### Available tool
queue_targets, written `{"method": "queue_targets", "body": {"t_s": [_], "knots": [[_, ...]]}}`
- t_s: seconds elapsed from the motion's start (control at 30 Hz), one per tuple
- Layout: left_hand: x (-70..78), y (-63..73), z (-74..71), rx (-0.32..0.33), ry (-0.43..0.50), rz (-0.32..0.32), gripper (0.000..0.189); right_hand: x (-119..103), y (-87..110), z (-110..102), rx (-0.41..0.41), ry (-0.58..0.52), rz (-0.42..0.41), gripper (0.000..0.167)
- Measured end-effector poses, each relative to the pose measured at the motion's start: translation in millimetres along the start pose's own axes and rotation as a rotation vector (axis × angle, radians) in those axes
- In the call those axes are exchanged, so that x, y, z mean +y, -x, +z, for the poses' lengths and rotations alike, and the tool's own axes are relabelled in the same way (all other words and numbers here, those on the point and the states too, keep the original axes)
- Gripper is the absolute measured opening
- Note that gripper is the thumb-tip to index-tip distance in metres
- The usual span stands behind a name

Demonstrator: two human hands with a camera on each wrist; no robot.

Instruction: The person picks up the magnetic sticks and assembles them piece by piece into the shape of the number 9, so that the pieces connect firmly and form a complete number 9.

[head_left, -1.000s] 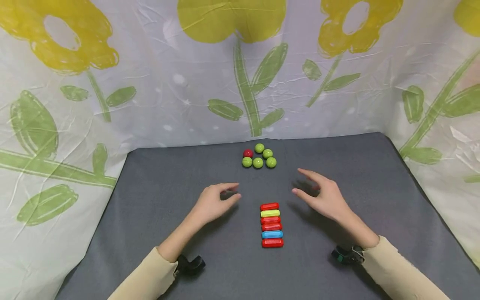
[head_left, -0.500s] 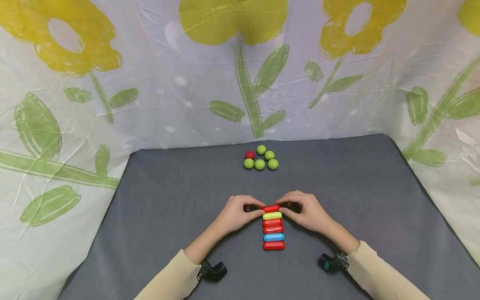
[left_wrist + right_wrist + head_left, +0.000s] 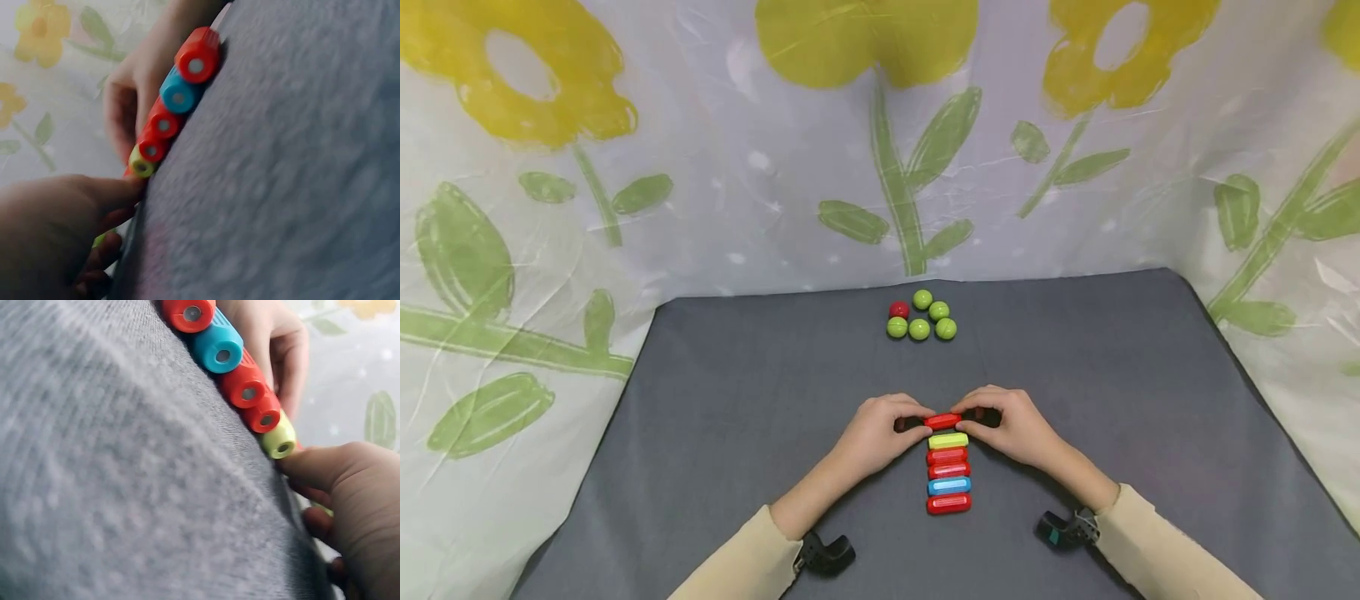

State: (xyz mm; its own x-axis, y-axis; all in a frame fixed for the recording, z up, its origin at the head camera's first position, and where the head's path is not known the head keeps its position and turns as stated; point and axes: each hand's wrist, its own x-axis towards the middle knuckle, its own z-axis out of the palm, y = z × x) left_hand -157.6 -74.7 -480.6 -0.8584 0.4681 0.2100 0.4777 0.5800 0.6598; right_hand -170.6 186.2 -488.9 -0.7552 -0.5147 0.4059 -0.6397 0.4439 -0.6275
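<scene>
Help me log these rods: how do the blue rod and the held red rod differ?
The held red rod is pinched between the left hand and right hand; the blue rod lies untouched on the cloth. The held red rod is the row's farthest from the person; the blue rod is second nearest. Both are elongated.

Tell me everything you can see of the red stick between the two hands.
The red stick is short, glossy and plastic-looking, lying crosswise beyond the yellow-green stick, with a narrow gap between them. Its right end angles slightly away. The left hand pinches one end, the right hand the other, covering both tips. Whether it touches the gray cloth is unclear.
</scene>
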Motion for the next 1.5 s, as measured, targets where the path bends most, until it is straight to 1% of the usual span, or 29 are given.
{"method": "queue_targets", "body": {"t_s": [0.07,0.17,0.27,0.37,0.47,0.6,0.67,0.73,0.77,0.83,0.87,0.9,0.97,1.03,1.1,1.17,1.27,1.4,1.5], "knots": [[0.6,-5.8,-2.3,0.002,-0.028,0.003,0.022,0.4,-5.9,-1.6,0.016,0.024,0.001,0.023],[-1.4,-16.6,-6.6,0.021,-0.061,-0.01,0.022,2.9,-17.8,-2.7,0.027,0.051,0.027,0.021],[-5.6,-27.2,-10.4,0.057,-0.087,-0.029,0.02,8.3,-31.0,-1.4,0.027,0.052,0.053,0.02],[-11.2,-34.2,-10.0,0.095,-0.091,-0.044,0.02,14.9,-40.2,1.9,0.043,0.036,0.086,0.019],[-15.6,-33.8,-5.4,0.102,-0.066,-0.073,0.02,20.2,-40.2,6.4,0.05,0.028,0.101,0.019],[-18.0,-27.7,-0.2,0.112,-0.037,-0.096,0.02,21.4,-35.6,10.2,0.026,0.012,0.109,0.019],[-17.9,-26.9,-0.5,0.124,-0.037,-0.089,0.019,20.9,-36.4,8.7,0.019,-0.042,0.134,0.018],[-18.0,-28.4,-1.6,0.13,-0.043,-0.083,0.02,22.6,-39.0,5.3,0.048,-0.128,0.187,0.019],[-18.1,-29.8,-2.3,0.13,-0.046,-0.079,0.02,24.0,-41.0,3.0,0.078,-0.163,0.217,0.02],[-18.6,-32.7,-3.6,0.123,-0.048,-0.075,0.021,28.3,-45.9,-1.2,0.158,-0.202,0.287,0.025],[-19.0,-34.1,-4.1,0.119,-0.047,-0.076,0.022,31.0,-48.9,-2.7,0.202,-0.203,0.32,0.029],[-19.2,-35.0,-4.8,0.117,-0.044,-0.075,0.022,33.8,-52.4,-3.5,0.239,-0.187,0.348,0.033],[-19.2,-36.1,-6.5,0.114,-0.041,-0.076,0.022,38.3,-60.7,-4.0,0.286,-0.131,0.395,0.043],[-19.4,-36.4,-7.8,0.112,-0.041,-0.078,0.022,42.2,-69.4,-2.5,0.294,-0.091,0.422,0.051],[-19.9,-36.4,-8.4,0.113,-0.045,-0.078,0.022,44.7,-77.7,-0.3,0.286,-0.073,0.429,0.056],[-20.6,-36.4,-8.6,0.12,-0.048,-0.075,0.022,46.6,-85.0,2.4,0.279,-0.06,0.426,0.056],[-22.3,-36.5,-7.3,0.122,-0.05,-0.076,0.022,48.6,-92.6,7.0,0.274,-0.037,0.425,0.051],[-24.7,-37.0,-4.8,0.114,-0.04,-0.077,0.022,50.6,-96.5,11.2,0.27,0.002,0.421,0.044],[-25.4,-37.5,-4.3,0.114,-0.032,-0.075,0.022,51.2,-97.4,11.7,0.268,0.013,0.414,0.042]]}}
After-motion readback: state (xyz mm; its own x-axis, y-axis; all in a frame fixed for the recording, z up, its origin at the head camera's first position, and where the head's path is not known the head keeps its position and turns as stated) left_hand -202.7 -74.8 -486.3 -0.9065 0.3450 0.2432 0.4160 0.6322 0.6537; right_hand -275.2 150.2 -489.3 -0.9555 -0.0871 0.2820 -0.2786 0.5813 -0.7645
